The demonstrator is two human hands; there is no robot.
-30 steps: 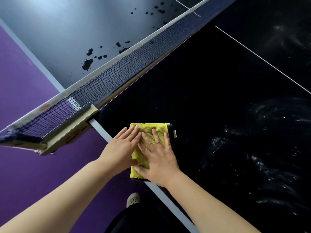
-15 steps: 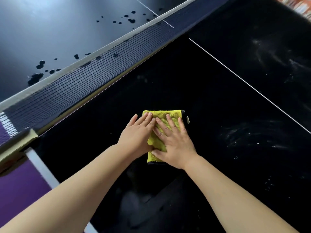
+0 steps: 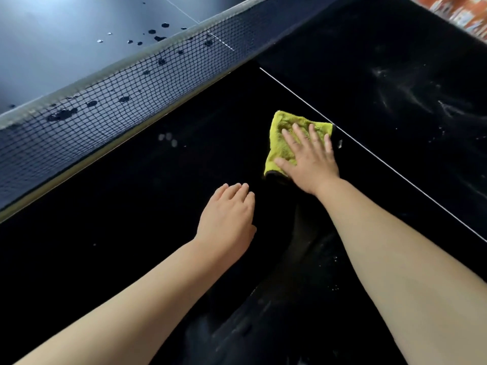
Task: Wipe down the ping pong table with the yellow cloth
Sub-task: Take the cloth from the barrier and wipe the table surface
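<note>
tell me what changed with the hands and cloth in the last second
The left hand came off the yellow cloth and drew back. The right hand slid the cloth rightward across the table to the white line. Unchanged: right hand flat on the cloth, dark spots beyond the net.

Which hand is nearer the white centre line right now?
Right. The right hand lies flat on the yellow cloth, just beside the white centre line; the left hand is off the cloth, farther left over bare table.

Black net (image 3: 131, 101) with pale top tape; blurred orange patch (image 3: 463, 11) beyond.
</note>
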